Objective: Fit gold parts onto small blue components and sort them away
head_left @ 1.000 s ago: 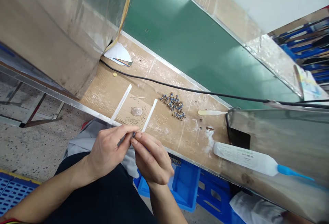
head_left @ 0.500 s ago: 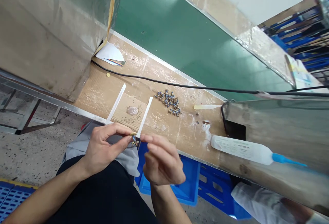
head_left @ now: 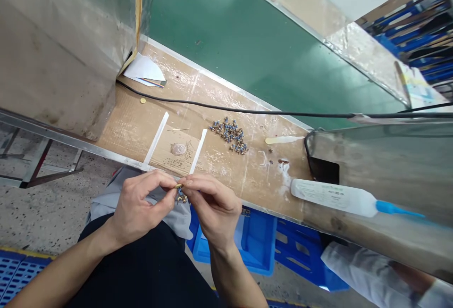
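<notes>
Between my two hands, just off the bench's front edge, is a small blue-and-gold metal piece. My left hand pinches it between thumb and forefinger. From the other side my right hand closes thumb and fingers on the same piece. Its exact kind is too small to make out. A heap of similar blue-and-gold pieces lies on the cardboard-covered bench top. Nearer my hands, a clear lump sits among scattered tiny specks, between two white tape strips.
A black cable crosses the bench. To the right lie a white bottle with a blue nozzle and a flat stick. Blue bins stand below the edge. Another person's sleeve shows at lower right.
My right hand has come in from the right, and its fingers have closed on the small piece. My left hand keeps its pinch. The view has shifted slightly.
</notes>
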Demonstrator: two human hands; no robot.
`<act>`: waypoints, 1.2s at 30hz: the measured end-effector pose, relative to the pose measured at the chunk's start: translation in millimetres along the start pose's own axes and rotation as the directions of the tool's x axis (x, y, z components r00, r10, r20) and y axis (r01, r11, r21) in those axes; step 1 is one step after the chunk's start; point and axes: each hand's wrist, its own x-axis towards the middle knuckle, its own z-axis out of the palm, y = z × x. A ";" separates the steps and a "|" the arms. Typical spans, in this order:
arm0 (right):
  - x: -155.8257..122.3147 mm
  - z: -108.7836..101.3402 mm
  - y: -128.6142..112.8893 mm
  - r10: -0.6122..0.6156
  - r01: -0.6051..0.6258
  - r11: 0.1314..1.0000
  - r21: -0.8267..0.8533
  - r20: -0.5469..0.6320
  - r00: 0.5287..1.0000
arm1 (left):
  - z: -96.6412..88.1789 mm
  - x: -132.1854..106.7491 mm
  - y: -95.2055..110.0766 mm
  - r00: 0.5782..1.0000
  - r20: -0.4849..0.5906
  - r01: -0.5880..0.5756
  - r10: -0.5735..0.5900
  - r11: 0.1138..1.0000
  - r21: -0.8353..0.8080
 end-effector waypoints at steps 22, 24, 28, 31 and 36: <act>-3.0 6.6 12.5 0.294 -0.288 0.948 0.135 -0.029 0.955 | 8.9 -13.6 -31.2 0.894 0.115 0.446 -0.432 0.879 -0.170; -4.1 7.9 18.0 0.254 -0.247 0.961 0.127 -0.040 0.966 | 11.6 -14.3 -42.6 0.873 0.081 0.488 -0.482 0.854 -0.179; -9.5 3.8 37.7 0.059 -0.061 0.996 -0.060 -0.038 0.998 | 25.7 -8.8 -64.4 0.796 0.134 0.582 -0.590 0.687 -0.435; -22.7 -1.1 50.5 -0.009 0.008 0.986 -0.169 -0.007 1.000 | 36.7 -8.8 -70.6 0.747 0.275 0.657 -0.605 0.612 -0.440; -58.4 -13.2 54.7 0.015 -0.030 0.997 -0.068 -0.213 0.977 | 53.5 -14.8 -66.6 0.677 0.444 0.718 -0.587 0.660 -0.223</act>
